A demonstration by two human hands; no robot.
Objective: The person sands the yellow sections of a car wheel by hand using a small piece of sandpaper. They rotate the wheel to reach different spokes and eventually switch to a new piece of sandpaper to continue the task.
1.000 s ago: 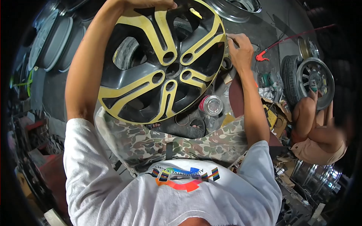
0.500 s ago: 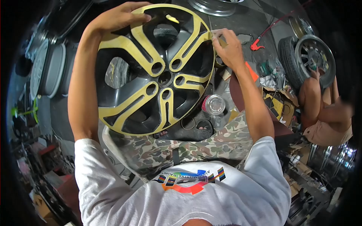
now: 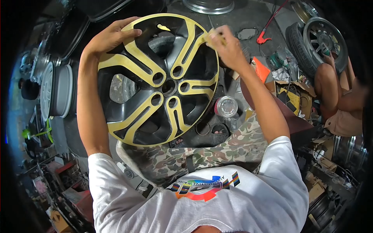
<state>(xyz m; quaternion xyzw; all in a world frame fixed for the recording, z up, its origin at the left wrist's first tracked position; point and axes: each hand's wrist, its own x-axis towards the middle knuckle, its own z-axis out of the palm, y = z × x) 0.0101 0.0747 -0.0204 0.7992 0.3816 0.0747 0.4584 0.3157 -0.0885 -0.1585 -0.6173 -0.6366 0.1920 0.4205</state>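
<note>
A black alloy wheel (image 3: 169, 104) with yellow spoke faces and a yellow outer edge is tilted up in front of my lap. My left hand (image 3: 116, 37) is closed on its upper left rim, thumb over the front face. At the upper right edge of the wheel, my right hand (image 3: 229, 48) is blurred by motion. Its fingers are closed on a tan-yellow piece (image 3: 215, 39), whose kind I cannot make out, against the end of a spoke. A small yellow scrap (image 3: 163, 27) shows near the top of the wheel.
A clear-lidded jar (image 3: 226, 106) stands on the floor right of the wheel. Beyond are an orange sheet (image 3: 260, 70), a red air blow gun (image 3: 263, 39) and a cardboard box (image 3: 299, 87). Another person (image 3: 338, 89) sits at right beside a tyred wheel (image 3: 324, 42). A silver rim (image 3: 56, 90) stands left.
The wheel has shifted slightly lower and left in view, partly as the camera moved. My right hand has moved along the wheel's upper right edge, with the tan-yellow piece now over the spoke end.
</note>
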